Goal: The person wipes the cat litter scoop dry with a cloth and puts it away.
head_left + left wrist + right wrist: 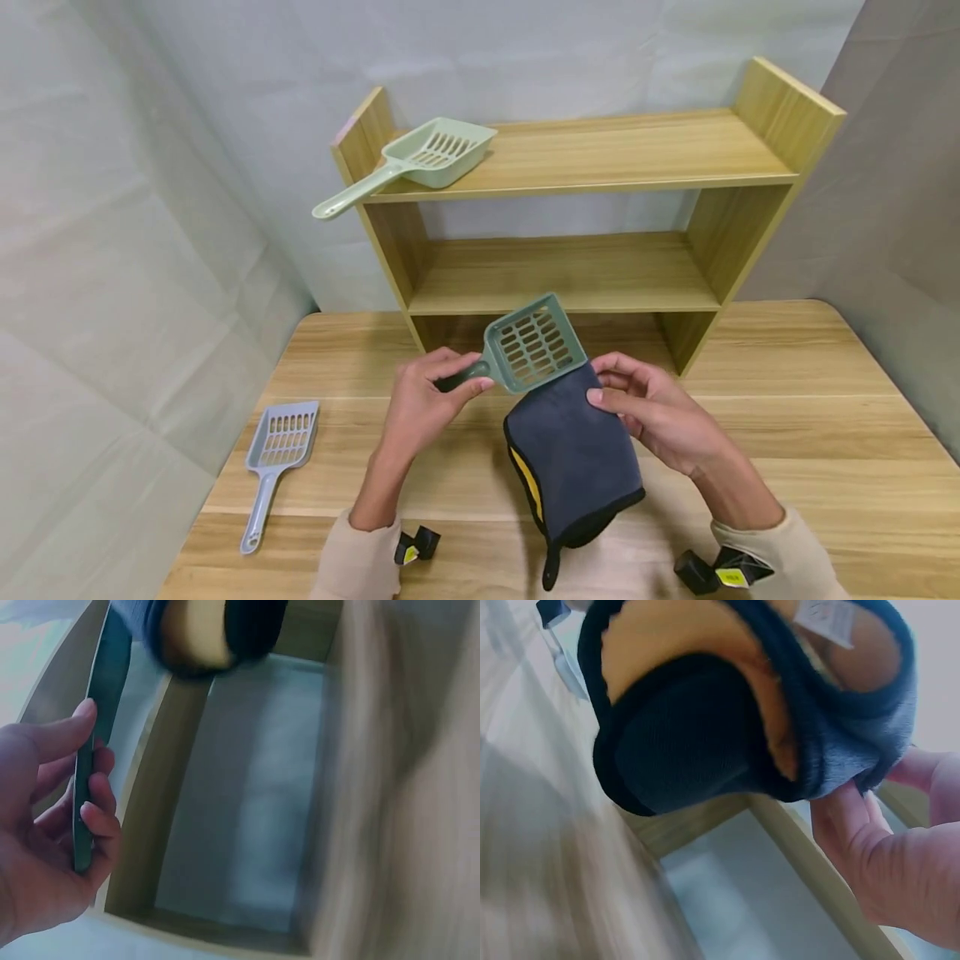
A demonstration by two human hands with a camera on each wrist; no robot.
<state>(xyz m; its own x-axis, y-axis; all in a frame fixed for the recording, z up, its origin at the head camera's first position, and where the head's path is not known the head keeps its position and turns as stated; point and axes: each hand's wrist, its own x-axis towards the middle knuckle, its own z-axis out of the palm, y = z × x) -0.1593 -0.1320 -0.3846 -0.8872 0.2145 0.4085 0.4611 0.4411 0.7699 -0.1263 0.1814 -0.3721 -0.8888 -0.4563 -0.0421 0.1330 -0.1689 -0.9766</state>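
Note:
My left hand (427,400) grips the handle of a dark green litter scoop (534,343), its slotted pan tilted up to the right. Edge-on in the left wrist view, the scoop handle (84,802) lies between thumb and curled fingers. A folded dark blue cloth (573,450) with black edging, a yellow underside and a hanging loop drapes down from the pan's lower edge. My right hand (663,412) pinches its upper right corner between thumb and fingers. Seen from the right wrist, the cloth (682,739) shows its yellow side and a white label.
Behind the hands stands a wooden shelf (570,275). A pale green litter scoop (442,150) lies on its top board, handle jutting past the left side. On the wooden table (825,417), a light blue-grey scoop (281,442) lies at the left edge.

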